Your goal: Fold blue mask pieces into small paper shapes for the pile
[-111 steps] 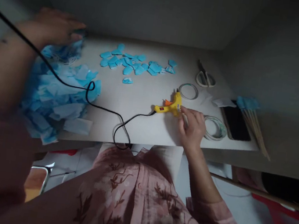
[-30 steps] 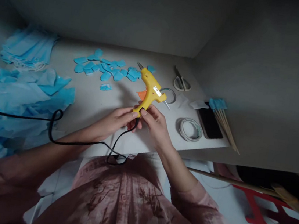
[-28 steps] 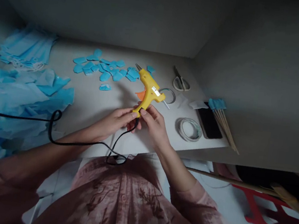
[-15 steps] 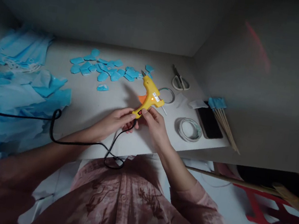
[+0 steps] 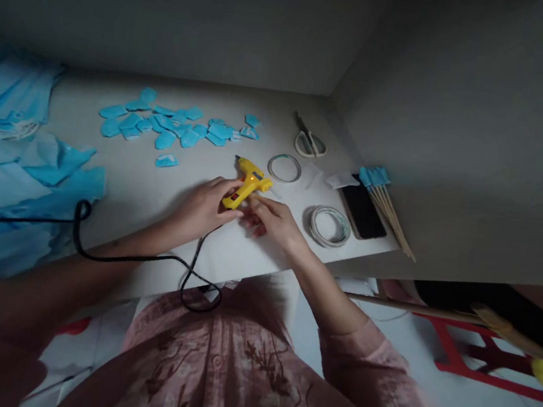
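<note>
A yellow glue gun (image 5: 248, 184) with a lit orange light and a black cord is over the table near its front edge, its nozzle towards the back left. My left hand (image 5: 209, 207) is closed round its handle. My right hand (image 5: 274, 221) is beside the handle, its thumb and forefinger close to the gun's body; its other fingers are curled and partly hidden, so its hold is unclear. Behind the gun lie many blue fabric pieces (image 5: 164, 141). A thin tape ring (image 5: 284, 168) is to its right.
Blue sheets (image 5: 24, 196) and a mask stack (image 5: 9, 89) fill the left. On the right are scissors (image 5: 310, 143), tape rolls (image 5: 329, 226), a phone (image 5: 365, 213) and blue-tipped sticks (image 5: 391, 213). A red stool (image 5: 470, 373) stands below.
The glue gun has been lowered and turned further left. My left hand has moved up round its handle, and my right thumb has left the handle's end. The view has shifted right.
</note>
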{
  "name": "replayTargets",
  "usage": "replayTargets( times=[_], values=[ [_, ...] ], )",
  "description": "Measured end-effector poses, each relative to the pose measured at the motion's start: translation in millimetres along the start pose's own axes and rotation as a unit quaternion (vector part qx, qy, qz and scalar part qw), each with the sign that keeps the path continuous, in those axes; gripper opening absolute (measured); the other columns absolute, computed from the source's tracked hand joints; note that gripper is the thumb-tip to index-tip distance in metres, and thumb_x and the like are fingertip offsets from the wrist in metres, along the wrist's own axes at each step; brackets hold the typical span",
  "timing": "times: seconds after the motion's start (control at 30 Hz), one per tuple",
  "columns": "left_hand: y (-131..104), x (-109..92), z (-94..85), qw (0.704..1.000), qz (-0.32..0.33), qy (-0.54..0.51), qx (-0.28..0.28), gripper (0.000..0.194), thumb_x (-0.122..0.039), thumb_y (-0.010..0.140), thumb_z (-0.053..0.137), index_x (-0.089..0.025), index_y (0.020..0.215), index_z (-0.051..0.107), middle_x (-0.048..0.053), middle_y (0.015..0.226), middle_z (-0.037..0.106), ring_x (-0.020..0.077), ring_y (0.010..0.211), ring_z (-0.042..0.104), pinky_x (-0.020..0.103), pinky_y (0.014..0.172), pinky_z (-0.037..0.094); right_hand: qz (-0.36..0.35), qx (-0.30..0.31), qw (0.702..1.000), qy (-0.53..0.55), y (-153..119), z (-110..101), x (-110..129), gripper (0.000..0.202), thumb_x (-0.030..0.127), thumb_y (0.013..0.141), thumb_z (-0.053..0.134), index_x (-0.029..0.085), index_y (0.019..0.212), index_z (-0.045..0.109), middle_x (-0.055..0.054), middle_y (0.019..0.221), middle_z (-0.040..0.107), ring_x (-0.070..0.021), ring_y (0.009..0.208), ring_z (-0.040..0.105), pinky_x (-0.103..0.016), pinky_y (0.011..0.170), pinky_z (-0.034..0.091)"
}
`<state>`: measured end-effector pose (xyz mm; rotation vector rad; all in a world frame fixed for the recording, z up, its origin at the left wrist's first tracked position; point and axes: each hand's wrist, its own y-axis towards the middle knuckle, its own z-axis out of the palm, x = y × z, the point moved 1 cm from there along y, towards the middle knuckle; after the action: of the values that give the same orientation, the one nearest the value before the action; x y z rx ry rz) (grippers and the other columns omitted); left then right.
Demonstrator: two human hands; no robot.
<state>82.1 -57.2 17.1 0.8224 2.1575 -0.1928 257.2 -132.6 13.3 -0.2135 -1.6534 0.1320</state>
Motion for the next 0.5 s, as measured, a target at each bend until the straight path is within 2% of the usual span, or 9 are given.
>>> replayTargets(
  times=[0.07,0.1,0.17,0.23,0.33,0.43,0.5],
  values=[
    [0.6,0.2,1.3,0.997,0.024,0.067,0.009,0.051,-0.022,0.085,0.069,-0.02,0.136,0.065,0.012,0.131,0.071,0.0281,0.114,0.068,0.041,0.099,0.052,-0.051,0.007,0.986,-0.16,-16.9,-9.2,8.3,0.038,0.049,0.095,0.055,0.019,0.081,0.074,-0.002,0.067,0.068,-0.0146,0.062,0.06,-0.026,0.057,0.047],
    [0.5,0.7,2.0,0.996,0.032,0.086,0.015,0.049,-0.021,0.087,0.066,-0.019,0.136,0.066,0.013,0.131,0.072,0.0286,0.114,0.068,0.041,0.1,0.052,-0.084,-0.002,0.965,-0.247,-25.6,-16.5,15.7,0.036,0.044,0.097,0.055,0.019,0.081,0.075,-0.002,0.067,0.068,-0.0152,0.065,0.061,-0.027,0.062,0.047],
    [-0.3,2.3,3.4,0.993,0.043,0.109,0.022,0.047,-0.018,0.09,0.06,-0.018,0.136,0.067,0.013,0.131,0.071,0.029,0.114,0.069,0.041,0.1,0.052,-0.13,-0.039,0.936,-0.325,-36.8,-37.0,34.4,0.031,0.039,0.098,0.055,0.02,0.094,0.08,-0.004,0.081,0.077,-0.0167,0.069,0.065,-0.028,0.066,0.046],
    [-1.3,4.4,4.8,0.991,0.049,0.119,0.023,0.048,-0.017,0.09,0.058,-0.018,0.137,0.067,0.013,0.133,0.071,0.0298,0.116,0.069,0.042,0.101,0.052,-0.163,-0.113,0.913,-0.356,-33.6,-64.4,54.1,0.035,0.039,0.099,0.054,0.018,0.108,0.081,-0.006,0.085,0.079,-0.0172,0.068,0.067,-0.029,0.068,0.047],
    [-2.7,7.3,6.4,0.992,0.064,0.11,0.025,0.049,-0.014,0.089,0.057,-0.02,0.136,0.067,0.011,0.135,0.071,0.0288,0.119,0.067,0.042,0.105,0.051,-0.155,-0.196,0.87,-0.425,0.9,-108.8,70.6,0.037,0.034,0.099,0.053,0.016,0.115,0.08,-0.008,0.087,0.08,-0.0196,0.071,0.069,-0.03,0.068,0.047],
    [-4.2,9.6,7.5,0.992,0.08,0.096,0.034,0.047,-0.013,0.09,0.057,-0.022,0.135,0.068,0.009,0.131,0.073,0.027,0.12,0.067,0.042,0.106,0.05,-0.102,-0.185,0.821,-0.531,50.9,-142.0,64.7,0.03,0.026,0.096,0.059,0.015,0.111,0.082,-0.012,0.096,0.082,-0.0231,0.081,0.071,-0.032,0.071,0.046],
    [-5.0,10.8,7.8,0.991,0.084,0.095,0.037,0.045,-0.013,0.091,0.057,-0.021,0.134,0.068,0.009,0.129,0.074,0.0266,0.118,0.067,0.042,0.105,0.05,-0.061,-0.178,0.799,-0.571,78.6,-153.5,53.9,0.026,0.024,0.096,0.061,0.015,0.107,0.083,-0.014,0.099,0.082,-0.0254,0.085,0.072,-0.032,0.072,0.045]
  ],
)
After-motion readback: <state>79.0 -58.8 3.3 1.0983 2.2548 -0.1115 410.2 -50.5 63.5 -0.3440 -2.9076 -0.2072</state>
